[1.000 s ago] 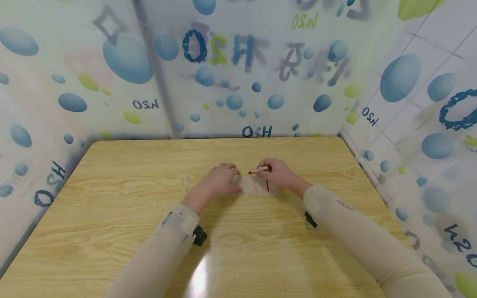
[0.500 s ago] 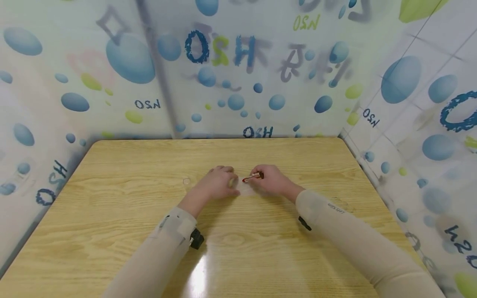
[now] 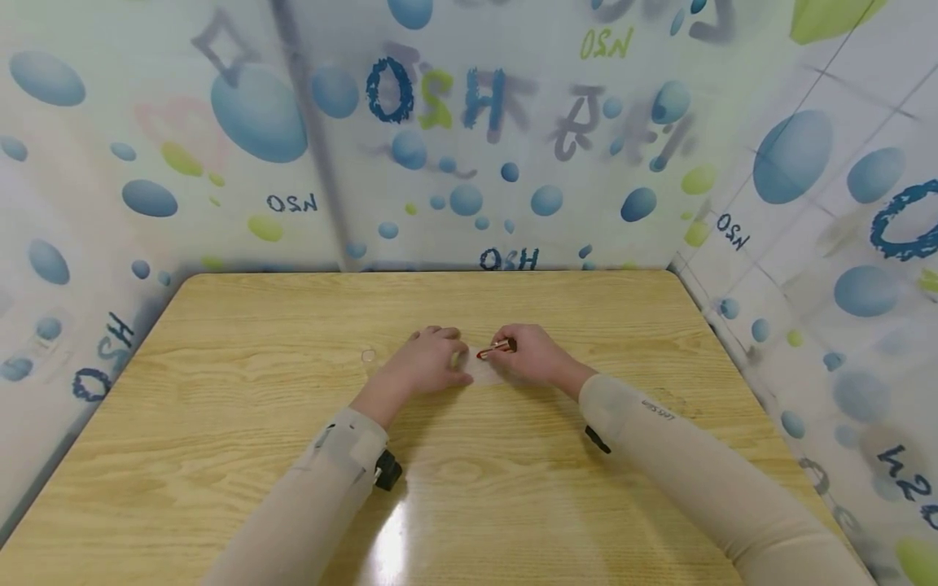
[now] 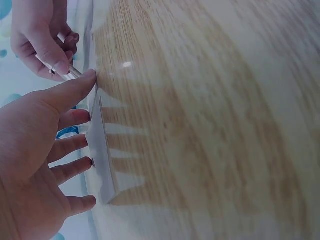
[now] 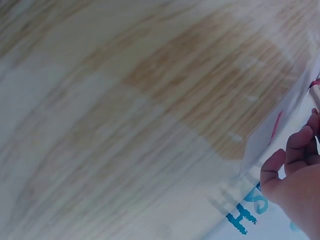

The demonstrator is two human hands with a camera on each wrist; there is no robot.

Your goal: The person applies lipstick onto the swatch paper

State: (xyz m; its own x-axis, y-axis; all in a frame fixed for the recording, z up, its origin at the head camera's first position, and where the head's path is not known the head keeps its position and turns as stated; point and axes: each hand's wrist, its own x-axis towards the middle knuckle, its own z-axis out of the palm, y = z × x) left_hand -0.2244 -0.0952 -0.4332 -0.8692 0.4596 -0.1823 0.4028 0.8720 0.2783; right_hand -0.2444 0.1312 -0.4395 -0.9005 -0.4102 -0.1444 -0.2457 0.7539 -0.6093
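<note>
My right hand (image 3: 536,356) pinches a red-tipped marker (image 3: 498,348), its tip pointing left, low over a pale sheet of paper (image 3: 484,373). Whether the tip touches the sheet I cannot tell. A short red stroke (image 5: 275,127) shows on the paper in the right wrist view; the right hand covers it in the head view. On the sheet's left part rest the spread fingertips of my left hand (image 3: 432,360). From the left wrist view, its thumb and fingers (image 4: 75,171) are apart along the paper (image 4: 103,167), near the marker.
A faint clear outline (image 3: 369,356) lies on the wooden table (image 3: 469,488) left of my left hand. Another faint outline (image 3: 670,400) is beside the right sleeve. Patterned walls (image 3: 469,146) stand behind the table's far edge and to its sides.
Over the first half second my right hand moved left and nearer, bringing the marker tip toward the left hand and covering the red stroke. Since then both hands have stayed almost still.
</note>
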